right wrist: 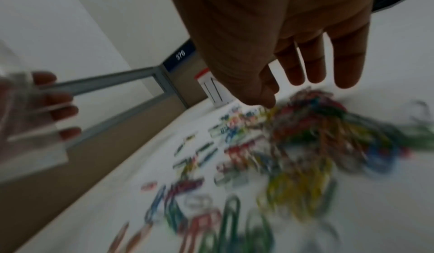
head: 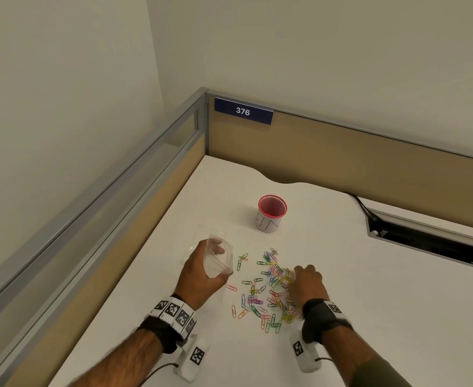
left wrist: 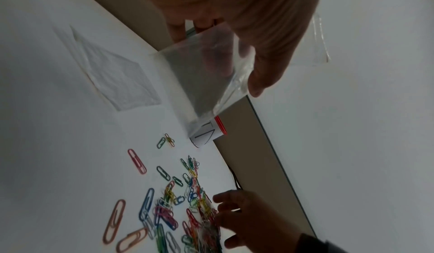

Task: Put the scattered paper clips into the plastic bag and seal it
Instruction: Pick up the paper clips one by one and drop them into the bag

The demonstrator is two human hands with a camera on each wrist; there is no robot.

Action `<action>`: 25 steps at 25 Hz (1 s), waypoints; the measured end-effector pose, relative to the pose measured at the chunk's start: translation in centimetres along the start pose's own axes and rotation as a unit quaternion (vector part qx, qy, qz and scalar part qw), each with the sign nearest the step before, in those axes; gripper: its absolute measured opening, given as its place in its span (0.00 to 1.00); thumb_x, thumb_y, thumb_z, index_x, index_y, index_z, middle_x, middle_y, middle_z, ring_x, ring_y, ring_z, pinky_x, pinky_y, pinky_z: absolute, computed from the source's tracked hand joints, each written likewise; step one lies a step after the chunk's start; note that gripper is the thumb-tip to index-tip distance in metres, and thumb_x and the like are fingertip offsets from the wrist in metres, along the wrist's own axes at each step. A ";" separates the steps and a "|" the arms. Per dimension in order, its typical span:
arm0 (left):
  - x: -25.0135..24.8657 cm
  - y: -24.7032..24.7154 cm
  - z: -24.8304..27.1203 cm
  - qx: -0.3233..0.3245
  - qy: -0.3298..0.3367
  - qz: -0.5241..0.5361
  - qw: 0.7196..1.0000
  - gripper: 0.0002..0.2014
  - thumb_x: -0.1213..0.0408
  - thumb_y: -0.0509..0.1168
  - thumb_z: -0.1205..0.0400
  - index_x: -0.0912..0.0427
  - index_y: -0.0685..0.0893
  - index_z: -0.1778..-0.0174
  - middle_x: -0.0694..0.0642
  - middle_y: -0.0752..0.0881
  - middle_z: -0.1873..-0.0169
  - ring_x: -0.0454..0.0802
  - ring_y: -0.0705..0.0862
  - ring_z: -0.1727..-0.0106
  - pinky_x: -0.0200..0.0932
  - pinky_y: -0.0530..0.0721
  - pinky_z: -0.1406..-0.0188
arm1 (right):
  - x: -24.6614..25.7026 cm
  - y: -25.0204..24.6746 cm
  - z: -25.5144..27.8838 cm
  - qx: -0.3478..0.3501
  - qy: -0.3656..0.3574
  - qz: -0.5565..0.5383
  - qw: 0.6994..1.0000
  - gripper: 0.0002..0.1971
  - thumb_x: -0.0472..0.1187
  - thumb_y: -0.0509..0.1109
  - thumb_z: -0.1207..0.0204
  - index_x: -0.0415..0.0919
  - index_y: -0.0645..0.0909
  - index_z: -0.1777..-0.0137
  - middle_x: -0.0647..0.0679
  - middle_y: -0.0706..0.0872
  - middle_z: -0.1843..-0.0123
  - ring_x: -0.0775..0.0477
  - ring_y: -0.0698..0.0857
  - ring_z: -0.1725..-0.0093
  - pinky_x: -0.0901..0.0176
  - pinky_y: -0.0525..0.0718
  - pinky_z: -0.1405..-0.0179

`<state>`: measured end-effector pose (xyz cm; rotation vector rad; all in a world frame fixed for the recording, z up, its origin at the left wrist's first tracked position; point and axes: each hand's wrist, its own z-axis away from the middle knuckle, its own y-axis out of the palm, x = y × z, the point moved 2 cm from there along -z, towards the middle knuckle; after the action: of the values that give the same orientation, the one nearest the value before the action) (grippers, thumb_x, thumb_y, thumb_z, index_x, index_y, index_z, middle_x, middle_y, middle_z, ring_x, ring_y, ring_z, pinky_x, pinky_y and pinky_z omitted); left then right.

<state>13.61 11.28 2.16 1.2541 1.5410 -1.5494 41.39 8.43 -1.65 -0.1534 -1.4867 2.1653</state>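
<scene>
Fingers (right wrist: 307,66) spread above paper clips (head: 271,289), red-rimmed cup (head: 271,213) behind, bag (head: 218,259) gripped left.

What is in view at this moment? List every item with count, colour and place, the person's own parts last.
paper clips: many, mixed colours, scattered on the table between the hands
plastic bag: one, clear with a red strip near the mouth, held above the table
second plastic bag: one, clear, flat on the table beyond the left hand
cup: one, red rim, white label, upright beyond the clips
table: one, white
number plate: one, blue, reads 376, on the partition
left hand: grips the plastic bag
right hand: fingers straight, over the paper clips
</scene>
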 end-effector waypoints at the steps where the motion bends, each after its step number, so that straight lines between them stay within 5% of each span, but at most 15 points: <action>1: 0.1 0.0 0.1 0.000 -0.002 0.003 1.000 0.32 0.59 0.80 0.31 0.39 0.73 0.35 0.41 0.85 0.45 0.41 0.83 0.37 0.41 0.82 0.40 | 0.0 0.8 0.1 0.002 -0.002 0.009 1.000 0.18 0.40 0.57 0.22 0.42 0.73 0.33 0.40 0.71 0.32 0.38 0.71 0.32 0.43 0.79 0.35; 6: 0.8 0.0 0.3 -0.001 -0.014 0.000 1.000 0.32 0.64 0.81 0.30 0.41 0.74 0.34 0.40 0.85 0.45 0.38 0.83 0.37 0.40 0.81 0.40 | 2.1 1.7 1.1 -0.010 -0.092 -0.035 0.995 0.19 0.44 0.62 0.21 0.42 0.74 0.30 0.43 0.73 0.33 0.41 0.74 0.34 0.48 0.79 0.35; 11: 1.3 0.0 0.2 0.007 -0.026 -0.003 1.000 0.35 0.65 0.82 0.30 0.45 0.73 0.31 0.39 0.85 0.44 0.36 0.82 0.37 0.33 0.79 0.42 | 0.5 1.6 1.4 0.033 -0.095 0.000 0.995 0.39 0.61 0.76 0.35 0.52 0.67 0.24 0.47 0.70 0.30 0.42 0.69 0.29 0.45 0.80 0.36; 16: 1.4 0.7 0.2 0.013 -0.027 0.003 1.000 0.36 0.65 0.82 0.30 0.47 0.72 0.29 0.37 0.84 0.42 0.40 0.83 0.36 0.26 0.77 0.42 | 2.6 2.8 0.9 -0.019 -0.171 0.059 0.983 0.15 0.43 0.63 0.20 0.45 0.77 0.35 0.43 0.76 0.36 0.41 0.74 0.35 0.49 0.82 0.42; 20: 1.2 1.1 -0.1 0.014 -0.020 0.004 1.000 0.36 0.65 0.81 0.30 0.45 0.72 0.30 0.34 0.83 0.42 0.37 0.82 0.36 0.30 0.77 0.40 | 2.5 2.7 0.4 -0.039 -0.180 0.058 0.981 0.10 0.38 0.60 0.19 0.41 0.81 0.42 0.43 0.80 0.42 0.42 0.79 0.42 0.53 0.82 0.45; 25: 0.8 1.9 -0.4 0.025 -0.032 0.002 0.999 0.35 0.66 0.81 0.29 0.45 0.72 0.30 0.35 0.82 0.43 0.41 0.82 0.37 0.19 0.73 0.45 | 1.0 0.9 -0.5 -0.039 -0.123 -0.036 0.991 0.08 0.33 0.65 0.24 0.39 0.85 0.52 0.43 0.87 0.48 0.42 0.84 0.48 0.55 0.81 0.48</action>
<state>15.13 11.54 0.68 1.2219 1.4679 -1.6189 40.43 9.04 -2.46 0.1437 -1.6858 2.1290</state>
